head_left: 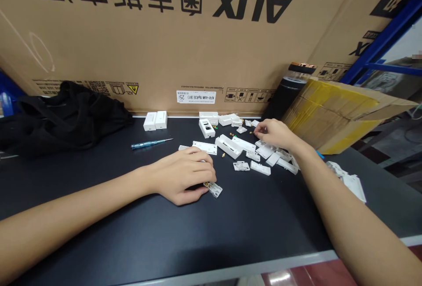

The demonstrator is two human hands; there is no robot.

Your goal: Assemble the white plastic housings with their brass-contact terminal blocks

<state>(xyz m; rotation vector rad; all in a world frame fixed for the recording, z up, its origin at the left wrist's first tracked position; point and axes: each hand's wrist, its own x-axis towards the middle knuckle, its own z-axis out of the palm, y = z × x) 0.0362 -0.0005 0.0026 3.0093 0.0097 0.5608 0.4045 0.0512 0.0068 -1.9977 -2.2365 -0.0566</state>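
Note:
My left hand (186, 176) lies over the dark table, its fingers closed on a small white plastic part (215, 190) with brass-coloured metal in it. That part pokes out past the fingertips. Farther off, my right hand (275, 133) reaches to the back right, thumb and fingertips pinched close to a tiny brass piece (253, 133); whether they grip it is too small to tell. Between the hands lie white plastic housings (229, 146), a flat white cover (205, 147), small white inserts (241, 166) and loose brass bits (223, 155).
A blue screwdriver (150, 144) lies left of the parts, below two white boxes (155, 120). Black cloth (62, 119) covers the left back. A large cardboard box (148, 48) walls off the rear. A dark bottle (286, 90) and taped carton (332, 114) stand right.

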